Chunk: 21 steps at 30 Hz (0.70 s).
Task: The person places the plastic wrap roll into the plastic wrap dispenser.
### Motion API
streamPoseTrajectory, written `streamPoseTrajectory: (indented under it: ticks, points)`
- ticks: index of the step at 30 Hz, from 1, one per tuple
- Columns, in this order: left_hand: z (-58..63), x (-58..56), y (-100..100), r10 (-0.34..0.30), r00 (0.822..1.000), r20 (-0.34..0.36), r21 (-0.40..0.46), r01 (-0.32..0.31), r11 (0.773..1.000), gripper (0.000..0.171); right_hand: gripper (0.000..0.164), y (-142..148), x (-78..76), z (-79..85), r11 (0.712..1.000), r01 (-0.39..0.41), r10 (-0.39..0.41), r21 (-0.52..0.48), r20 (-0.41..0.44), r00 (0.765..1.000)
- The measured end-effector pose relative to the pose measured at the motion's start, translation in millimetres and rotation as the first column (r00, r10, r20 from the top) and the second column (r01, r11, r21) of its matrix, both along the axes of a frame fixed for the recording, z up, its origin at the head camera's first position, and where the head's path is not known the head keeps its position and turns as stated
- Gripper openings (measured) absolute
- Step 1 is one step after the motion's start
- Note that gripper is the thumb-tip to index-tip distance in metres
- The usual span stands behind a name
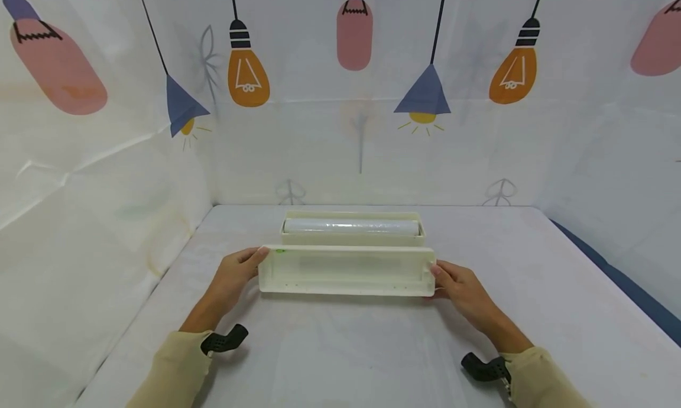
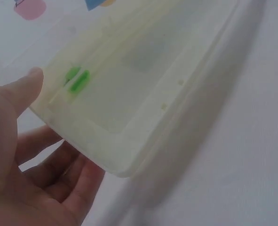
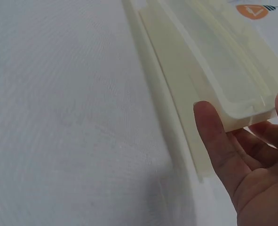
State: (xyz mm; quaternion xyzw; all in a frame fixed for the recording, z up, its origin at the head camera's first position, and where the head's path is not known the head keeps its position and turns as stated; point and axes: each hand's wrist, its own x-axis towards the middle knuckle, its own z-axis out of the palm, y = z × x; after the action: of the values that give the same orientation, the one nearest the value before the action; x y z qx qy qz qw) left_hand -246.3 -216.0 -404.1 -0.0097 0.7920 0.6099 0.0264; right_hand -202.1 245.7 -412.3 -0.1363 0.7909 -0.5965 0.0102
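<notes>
A long cream plastic lid is held up by its two short ends, its hollow inner side toward me. My left hand grips the left end, thumb at the upper corner and fingers behind. At the right end, my right hand pinches the lid between thumb and fingers. A small green piece shows near the left corner in the left wrist view. Directly behind the lid stands a matching open box, partly covered by it. Inside that box lies a shiny roll of plastic film.
A white-covered table spreads around the box and in front of it. Behind rises a white sheet printed with coloured lamps, with similar sheeting at left and right. A dark blue strip runs along the table's right edge.
</notes>
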Motion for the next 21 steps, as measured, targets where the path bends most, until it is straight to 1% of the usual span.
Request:
streamPoseTrajectory:
  ticks: [4,7,10,12,16,21]
  points:
    - [0.8,-1.1,1.1,-0.026,0.999,0.020,-0.020,0.027,0.999,0.075,0.049,0.7,-0.1,1.1,0.999,0.032,-0.032,0.017,-0.040,0.999]
    - [1.9,-2.4,2.7,-0.035,0.998,0.052,-0.041,0.037,0.998,0.073,0.050,2.0,-0.2,2.3,0.998,0.050,-0.049,0.023,-0.052,0.997]
    - [2.9,-2.8,3.8,-0.043,0.996,0.081,-0.048,0.047,0.998,0.074,0.052,3.9,-2.1,2.9,0.999,0.042,-0.041,0.016,-0.049,0.998]
    - [3.7,-2.8,4.0,-0.055,0.995,0.085,-0.045,0.059,0.997,0.077,0.055,6.0,-3.9,4.0,1.000,0.026,-0.025,0.013,-0.041,0.999]
    - [7.4,-3.2,3.7,-0.077,0.995,0.060,-0.017,0.078,0.997,0.082,0.057,9.8,-8.7,9.4,1.000,0.006,-0.005,0.029,-0.030,1.000]
    - [12.1,-1.8,1.5,-0.054,0.999,0.004,0.023,0.054,0.998,0.080,0.057,9.1,-15.5,18.8,0.998,-0.028,0.028,0.050,-0.007,1.000]
